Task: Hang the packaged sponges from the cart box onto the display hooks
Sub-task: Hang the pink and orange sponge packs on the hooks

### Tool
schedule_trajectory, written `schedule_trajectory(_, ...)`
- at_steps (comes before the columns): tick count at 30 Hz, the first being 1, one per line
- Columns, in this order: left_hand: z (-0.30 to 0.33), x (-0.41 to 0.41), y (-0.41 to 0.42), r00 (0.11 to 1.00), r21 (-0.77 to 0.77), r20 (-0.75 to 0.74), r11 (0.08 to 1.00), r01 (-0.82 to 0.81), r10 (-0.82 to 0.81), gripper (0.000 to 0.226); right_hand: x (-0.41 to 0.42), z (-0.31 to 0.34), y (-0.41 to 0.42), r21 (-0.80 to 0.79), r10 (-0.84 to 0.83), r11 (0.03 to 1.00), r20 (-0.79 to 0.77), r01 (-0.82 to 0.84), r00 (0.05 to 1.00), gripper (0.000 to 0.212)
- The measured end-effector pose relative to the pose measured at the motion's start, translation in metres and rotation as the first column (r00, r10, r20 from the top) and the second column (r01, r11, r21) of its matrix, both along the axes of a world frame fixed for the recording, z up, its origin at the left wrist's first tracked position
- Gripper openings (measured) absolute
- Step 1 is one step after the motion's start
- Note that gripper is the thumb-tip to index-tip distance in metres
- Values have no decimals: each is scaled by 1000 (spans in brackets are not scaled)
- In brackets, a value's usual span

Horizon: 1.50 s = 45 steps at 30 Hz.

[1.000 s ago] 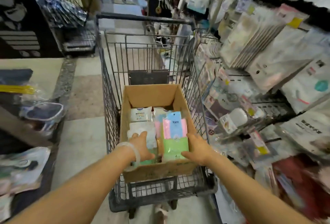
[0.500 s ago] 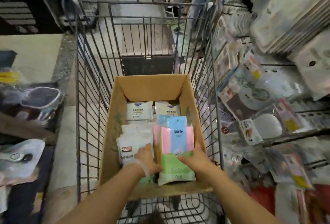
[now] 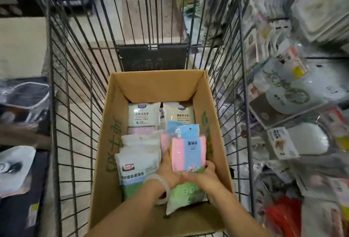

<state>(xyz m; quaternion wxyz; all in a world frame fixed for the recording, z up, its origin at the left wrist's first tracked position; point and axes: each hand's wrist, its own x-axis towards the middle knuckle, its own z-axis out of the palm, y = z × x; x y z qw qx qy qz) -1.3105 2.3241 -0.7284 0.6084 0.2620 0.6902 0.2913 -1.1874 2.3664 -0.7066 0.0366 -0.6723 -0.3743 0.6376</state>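
Reaching into the cardboard box (image 3: 211,116) that sits in the wire shopping cart (image 3: 75,89), both hands close on a pink, blue and green sponge pack (image 3: 188,153) standing at the box's right side. The left hand (image 3: 168,170), with a pale bangle (image 3: 164,185) on its wrist, has its fingers wrapped along the pack's left edge. The right hand (image 3: 204,175) grips the lower right part, its fingers curled over the front. More packs fill the box: white-and-green cloth packs (image 3: 135,168) to the left, two cream packs (image 3: 160,114) behind. Hanging packaged goods (image 3: 289,93) crowd the display at the right, blurred.
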Motion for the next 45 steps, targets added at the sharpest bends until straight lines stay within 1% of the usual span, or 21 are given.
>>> schedule_trajectory(2,0,-4,-1,1000,11,5,1000,-17,17,98,0,-1,-2,2,-39,999,-30,39,999,104)
schedule_trajectory(4,4,-10,-4,999,-16,42,1000,-19,20,90,2,1,-6,0,-81,997,-90,81,993,96)
schedule_trajectory(6,12,-17,-8,998,-40,67,999,-3,6,94,3,5,-6,-27,-112,994,-160,109,981,87)
schedule_trajectory(8,21,-24,-11,998,-54,59,999,-5,8,97,2,9,-4,-66,-118,992,-223,106,968,83)
schedule_trajectory(10,30,-34,-13,998,-66,53,997,-42,46,98,-1,15,-2,-80,-116,992,-258,98,959,84)
schedule_trajectory(12,41,-45,-15,990,-90,77,990,-107,114,95,-2,24,-1,-71,-113,993,-265,97,958,91)
schedule_trajectory(14,56,-53,-16,974,-95,138,981,-170,182,86,-1,36,-2,-50,-116,993,-280,106,953,96)
schedule_trajectory(15,65,-56,-16,966,-90,167,979,-184,197,81,0,42,-2,-42,-125,992,-302,118,945,94)
schedule_trajectory(17,84,-58,-14,961,-57,190,980,-191,199,73,-2,57,-3,-17,-130,991,-357,133,925,86)
schedule_trajectory(20,119,-56,-7,965,71,195,979,-192,176,78,-11,83,-5,97,-113,982,-395,164,912,70)
schedule_trajectory(22,144,-55,-2,975,174,175,970,-167,136,86,-15,105,-4,165,-100,969,-429,186,898,60)
schedule_trajectory(25,184,-51,6,989,317,128,942,-112,75,110,-14,141,-1,273,-66,940,-444,205,894,47)
schedule_trajectory(26,198,-49,8,992,368,112,925,-99,62,115,-12,154,1,305,-66,925,-457,226,887,44)
schedule_trajectory(28,224,-43,15,995,457,96,886,-79,39,114,-4,182,3,372,-69,889,-468,267,881,40)
schedule_trajectory(32,273,-24,29,997,609,39,793,30,-67,110,18,239,1,519,-62,791,-460,325,886,46)
schedule_trajectory(37,336,16,43,975,728,55,677,109,-216,102,58,301,-4,649,-109,636,-461,418,881,41)
schedule_trajectory(40,372,46,48,939,767,72,620,163,-337,110,89,338,-12,698,-134,545,-474,465,870,39)
schedule_trajectory(43,407,81,49,901,813,76,550,192,-427,121,124,376,-26,732,-169,474,-471,490,866,39)
schedule_trajectory(45,431,105,48,877,846,44,484,222,-478,117,147,403,-39,761,-180,419,-465,496,867,41)
